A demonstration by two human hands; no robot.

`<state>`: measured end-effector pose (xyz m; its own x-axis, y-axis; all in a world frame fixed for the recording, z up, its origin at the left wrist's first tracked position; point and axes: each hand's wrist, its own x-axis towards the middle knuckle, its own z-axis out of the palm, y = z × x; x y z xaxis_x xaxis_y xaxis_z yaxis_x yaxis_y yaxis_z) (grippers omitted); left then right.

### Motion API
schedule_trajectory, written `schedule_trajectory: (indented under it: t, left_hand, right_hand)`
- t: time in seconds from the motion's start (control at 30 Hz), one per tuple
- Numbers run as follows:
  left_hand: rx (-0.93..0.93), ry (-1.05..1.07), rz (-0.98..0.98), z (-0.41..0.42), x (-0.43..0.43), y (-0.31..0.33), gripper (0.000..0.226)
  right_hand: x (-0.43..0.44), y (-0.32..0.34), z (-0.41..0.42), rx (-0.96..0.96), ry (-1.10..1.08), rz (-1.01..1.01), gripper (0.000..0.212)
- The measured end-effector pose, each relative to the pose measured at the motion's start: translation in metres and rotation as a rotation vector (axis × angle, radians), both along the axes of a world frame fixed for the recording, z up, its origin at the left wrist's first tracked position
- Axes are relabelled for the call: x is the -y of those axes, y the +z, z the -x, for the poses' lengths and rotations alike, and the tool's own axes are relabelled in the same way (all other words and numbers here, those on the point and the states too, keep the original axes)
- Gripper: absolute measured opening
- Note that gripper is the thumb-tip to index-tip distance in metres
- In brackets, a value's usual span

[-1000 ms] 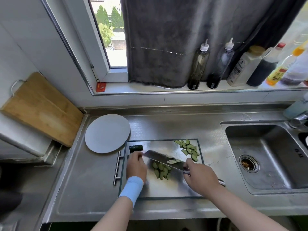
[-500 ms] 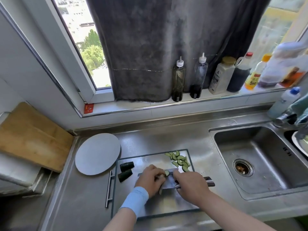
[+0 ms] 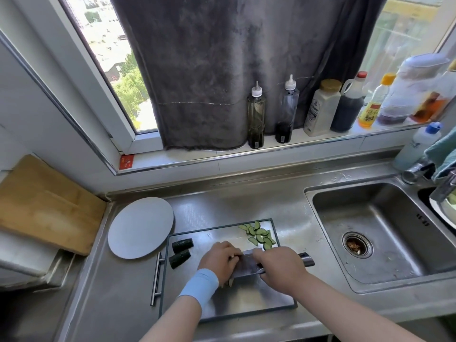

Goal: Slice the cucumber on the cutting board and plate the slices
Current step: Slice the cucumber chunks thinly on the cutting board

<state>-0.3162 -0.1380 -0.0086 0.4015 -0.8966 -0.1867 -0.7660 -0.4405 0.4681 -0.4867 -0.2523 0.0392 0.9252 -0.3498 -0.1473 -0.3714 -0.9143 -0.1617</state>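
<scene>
Since a second ago the mid-board slices have slipped under the left hand [image 3: 218, 259], its grip curled over them against the steel cleaver [image 3: 246, 266]; the right hand [image 3: 278, 267] keeps its grip clamped on the handle. Green cucumber slices [image 3: 259, 236] sit at the steel cutting board's [image 3: 246, 304] far corner, and the round white plate [image 3: 140, 227] lies bare beside the board. A tilted lift may spill slices onto the stainless table [image 3: 118, 304] or nick that left hand.

A home kitchen: a steel counter [image 3: 246, 203] runs under a window [image 3: 116, 45], with a sink [image 3: 385, 230] and tap [image 3: 417, 170] at its right end. Sauce and oil bottles [image 3: 256, 117] line the sill [image 3: 222, 159]. A plate [image 3: 140, 227] and cutting board [image 3: 246, 299] lie near the front edge; a wooden board [image 3: 47, 203] leans at the left.
</scene>
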Motion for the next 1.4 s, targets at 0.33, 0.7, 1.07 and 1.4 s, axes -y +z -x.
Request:
schedule_trajectory:
  t: [0.33, 0.7, 1.07, 1.4]
  left_hand:
    - [-0.075, -0.017, 0.209, 0.012, -0.034, 0.011, 0.023]
    - [-0.146, 0.227, 0.018, 0.000, -0.040, 0.019, 0.040]
    - [-0.273, 0.506, 0.048, -0.029, -0.047, 0.012, 0.034]
    - [-0.253, 0.957, 0.042, -0.034, -0.080, -0.003, 0.029]
  right_hand:
    - [0.010, 0.015, -0.007, -0.030, 0.010, -0.011, 0.018]
    - [0.012, 0.023, -0.001, -0.064, 0.031, -0.005, 0.019]
    - [0.008, 0.019, 0.005, -0.077, -0.090, -0.151, 0.018]
    - [-0.040, -0.015, 0.001, -0.149, -0.302, -0.695, 0.015]
